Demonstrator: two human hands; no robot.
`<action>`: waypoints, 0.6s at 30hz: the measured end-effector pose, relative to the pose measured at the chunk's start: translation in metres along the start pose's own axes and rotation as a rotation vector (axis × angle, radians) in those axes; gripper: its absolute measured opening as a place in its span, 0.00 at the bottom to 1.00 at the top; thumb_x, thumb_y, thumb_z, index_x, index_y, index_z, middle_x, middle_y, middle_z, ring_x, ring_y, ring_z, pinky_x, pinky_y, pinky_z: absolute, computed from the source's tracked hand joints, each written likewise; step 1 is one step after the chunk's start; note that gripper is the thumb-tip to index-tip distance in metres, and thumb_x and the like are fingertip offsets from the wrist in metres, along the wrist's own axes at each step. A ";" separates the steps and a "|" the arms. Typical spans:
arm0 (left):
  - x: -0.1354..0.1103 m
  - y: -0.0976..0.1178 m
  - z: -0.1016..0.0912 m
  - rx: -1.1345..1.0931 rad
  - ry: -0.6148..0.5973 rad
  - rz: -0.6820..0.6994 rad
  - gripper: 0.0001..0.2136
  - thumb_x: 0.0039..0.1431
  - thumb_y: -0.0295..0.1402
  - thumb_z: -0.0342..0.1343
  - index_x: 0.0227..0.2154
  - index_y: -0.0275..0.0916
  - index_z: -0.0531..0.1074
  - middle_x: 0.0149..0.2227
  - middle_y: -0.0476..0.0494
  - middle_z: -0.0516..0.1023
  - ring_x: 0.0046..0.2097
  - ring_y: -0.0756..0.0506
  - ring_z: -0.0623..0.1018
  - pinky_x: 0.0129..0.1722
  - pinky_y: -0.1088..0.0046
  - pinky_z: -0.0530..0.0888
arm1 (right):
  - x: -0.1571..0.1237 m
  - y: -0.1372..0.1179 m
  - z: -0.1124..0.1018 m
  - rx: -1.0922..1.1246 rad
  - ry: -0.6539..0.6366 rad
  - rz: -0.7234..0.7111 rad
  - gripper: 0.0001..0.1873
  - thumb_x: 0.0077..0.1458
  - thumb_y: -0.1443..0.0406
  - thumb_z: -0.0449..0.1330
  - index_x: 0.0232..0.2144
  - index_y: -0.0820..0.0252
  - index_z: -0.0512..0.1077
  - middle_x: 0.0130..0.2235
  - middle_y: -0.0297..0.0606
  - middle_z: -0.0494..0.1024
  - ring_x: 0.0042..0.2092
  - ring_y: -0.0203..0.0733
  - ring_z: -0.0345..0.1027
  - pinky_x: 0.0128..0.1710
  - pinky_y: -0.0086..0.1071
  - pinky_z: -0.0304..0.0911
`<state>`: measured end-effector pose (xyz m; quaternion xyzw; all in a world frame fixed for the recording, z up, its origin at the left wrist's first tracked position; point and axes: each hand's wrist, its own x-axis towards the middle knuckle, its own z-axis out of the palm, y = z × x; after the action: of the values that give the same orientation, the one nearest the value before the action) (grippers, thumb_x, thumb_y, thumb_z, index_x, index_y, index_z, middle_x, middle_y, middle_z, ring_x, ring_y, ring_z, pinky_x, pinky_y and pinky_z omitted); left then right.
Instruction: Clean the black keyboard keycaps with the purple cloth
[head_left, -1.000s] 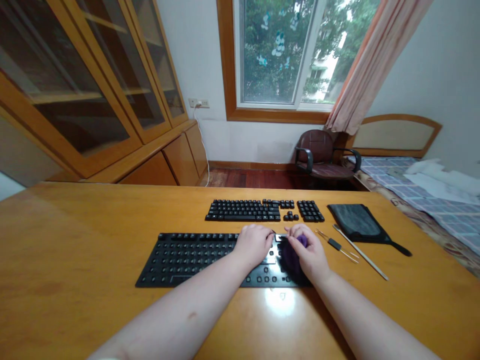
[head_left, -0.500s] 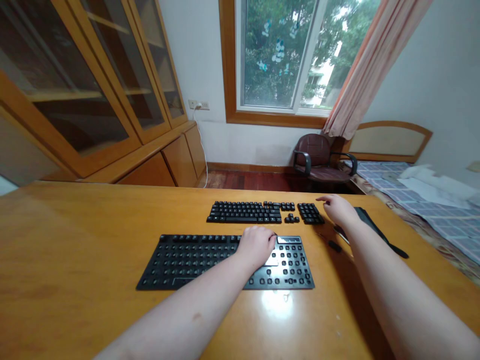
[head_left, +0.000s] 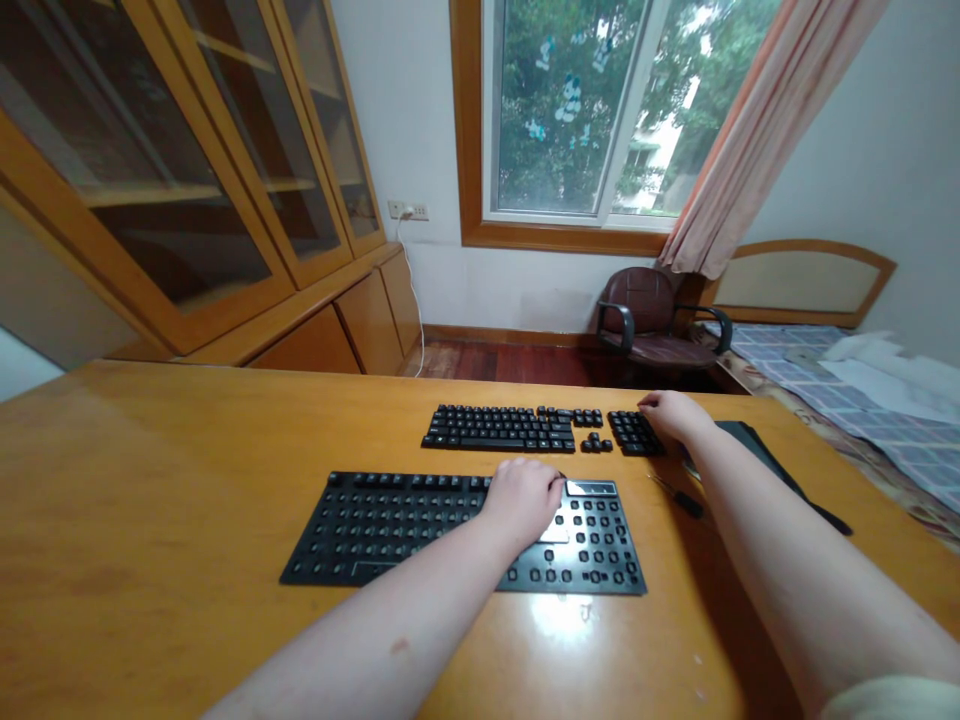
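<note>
— Where was the left hand (head_left: 525, 500)?

— On the stripped keyboard (head_left: 420, 525), which lay on the table (head_left: 150, 480) just in front of the person. The hand rested right of the board's middle, knuckles up, fingers (head_left: 547, 487) curled under. Their tips were hidden beneath the hand, so I could not tell whether they pinched anything or only pressed on the board.

— And the right hand (head_left: 675, 415)?

— Farther out, at the right edge of the number-pad caps (head_left: 634, 433). That was the last group in the row of loose keycaps (head_left: 499, 428) laid out beyond the keyboard. Its fingers were bent down and close together, touching that group. Whether a cap sat between them was too small to make out.

— Anything else cut off?

— The right forearm covered most of a flat black pouch (head_left: 757, 445). Only its far edge and a dark strip toward the table's right side showed. A thin tool (head_left: 686, 500) with a dark handle peeked out beside the forearm, its other end hidden. The legends on the caps were unreadable. Both arms ran out of the bottom of the view.
</note>
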<state>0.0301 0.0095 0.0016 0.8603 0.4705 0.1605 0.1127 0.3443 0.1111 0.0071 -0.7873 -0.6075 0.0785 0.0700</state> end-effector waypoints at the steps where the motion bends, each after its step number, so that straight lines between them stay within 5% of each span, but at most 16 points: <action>1: 0.000 0.000 0.000 0.000 -0.003 -0.004 0.14 0.61 0.37 0.44 0.36 0.41 0.76 0.35 0.43 0.78 0.40 0.43 0.74 0.41 0.65 0.68 | 0.003 0.000 0.001 0.008 -0.007 0.000 0.13 0.50 0.62 0.57 0.35 0.59 0.78 0.37 0.45 0.80 0.38 0.47 0.72 0.35 0.31 0.61; 18: 0.000 0.001 -0.003 -0.003 -0.029 0.001 0.14 0.61 0.38 0.45 0.37 0.41 0.76 0.35 0.42 0.78 0.40 0.41 0.75 0.41 0.63 0.69 | 0.018 0.015 0.008 -0.032 -0.020 0.059 0.12 0.46 0.65 0.58 0.33 0.59 0.78 0.38 0.47 0.79 0.39 0.50 0.72 0.35 0.34 0.61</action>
<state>0.0300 0.0095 0.0045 0.8626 0.4681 0.1490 0.1209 0.3616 0.1245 -0.0046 -0.8052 -0.5857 0.0784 0.0490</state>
